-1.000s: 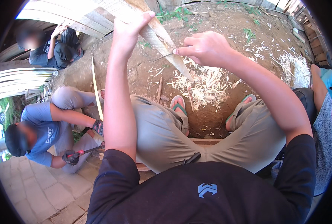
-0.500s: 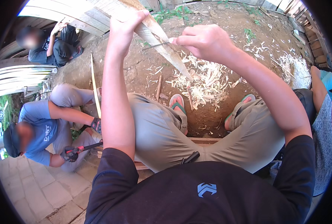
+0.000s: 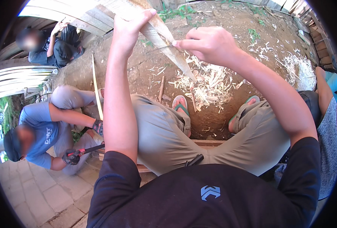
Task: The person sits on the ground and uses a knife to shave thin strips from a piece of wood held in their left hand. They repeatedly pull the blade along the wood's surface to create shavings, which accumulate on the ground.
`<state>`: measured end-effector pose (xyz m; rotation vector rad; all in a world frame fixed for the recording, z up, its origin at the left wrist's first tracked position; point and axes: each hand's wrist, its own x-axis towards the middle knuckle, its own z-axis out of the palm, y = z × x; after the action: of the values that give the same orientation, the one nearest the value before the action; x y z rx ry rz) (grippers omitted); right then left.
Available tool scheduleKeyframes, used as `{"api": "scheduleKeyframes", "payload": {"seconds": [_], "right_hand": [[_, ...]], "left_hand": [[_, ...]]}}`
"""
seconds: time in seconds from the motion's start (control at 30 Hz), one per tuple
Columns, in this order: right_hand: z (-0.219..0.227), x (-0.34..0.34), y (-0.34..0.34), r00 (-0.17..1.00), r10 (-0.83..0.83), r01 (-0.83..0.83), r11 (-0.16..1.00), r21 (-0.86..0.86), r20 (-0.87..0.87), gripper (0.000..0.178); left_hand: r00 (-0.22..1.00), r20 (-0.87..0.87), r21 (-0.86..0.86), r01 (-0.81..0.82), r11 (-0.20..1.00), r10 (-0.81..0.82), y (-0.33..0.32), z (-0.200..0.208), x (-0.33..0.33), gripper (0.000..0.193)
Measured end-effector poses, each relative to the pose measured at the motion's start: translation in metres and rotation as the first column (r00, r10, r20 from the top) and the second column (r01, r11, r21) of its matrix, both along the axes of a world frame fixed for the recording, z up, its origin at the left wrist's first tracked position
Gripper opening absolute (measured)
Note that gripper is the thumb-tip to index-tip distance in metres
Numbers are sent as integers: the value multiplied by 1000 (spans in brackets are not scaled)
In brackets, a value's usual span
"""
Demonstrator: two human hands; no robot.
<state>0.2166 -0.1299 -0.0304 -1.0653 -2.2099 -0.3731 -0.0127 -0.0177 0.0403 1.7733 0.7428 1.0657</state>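
Note:
My left hand [image 3: 128,32] is closed around the upper part of a long flat tapering piece [image 3: 178,60], its thumb lying across the face. The piece is pale with a brownish edge and narrows to a point hanging over the ground; whether it is wood or a blade I cannot tell. My right hand [image 3: 212,45] pinches one end of a thin dark rod [image 3: 161,48]. That rod lies across the tapering piece at its middle, sticking out past its left side. The fingers behind the piece are hidden.
Pale wood shavings [image 3: 210,85] cover the dirt between my sandalled feet. At left a person in a blue shirt [image 3: 43,131] holds a red-and-black tool [image 3: 83,151] near a long pale strip [image 3: 96,85]. Another person [image 3: 54,47] sits farther back; someone's arm [image 3: 321,85] shows at right.
My right hand and the thin rod have shifted slightly to the right, so less of the rod sticks out on the left. My left hand and the piece have moved slightly right.

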Motion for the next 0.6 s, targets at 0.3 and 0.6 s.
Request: {"api": "scheduleKeyframes", "payload": {"seconds": [0.3, 0.6], "right_hand": [[1, 1, 2, 1000, -22, 21, 998, 53, 22, 30], [-1, 4, 3, 1000, -13, 13, 999, 53, -1, 36]], "left_hand": [[1000, -5, 0, -27, 1000, 27, 2, 1, -1, 22], [999, -38, -9, -19, 1000, 19, 2, 1, 0, 20]]}}
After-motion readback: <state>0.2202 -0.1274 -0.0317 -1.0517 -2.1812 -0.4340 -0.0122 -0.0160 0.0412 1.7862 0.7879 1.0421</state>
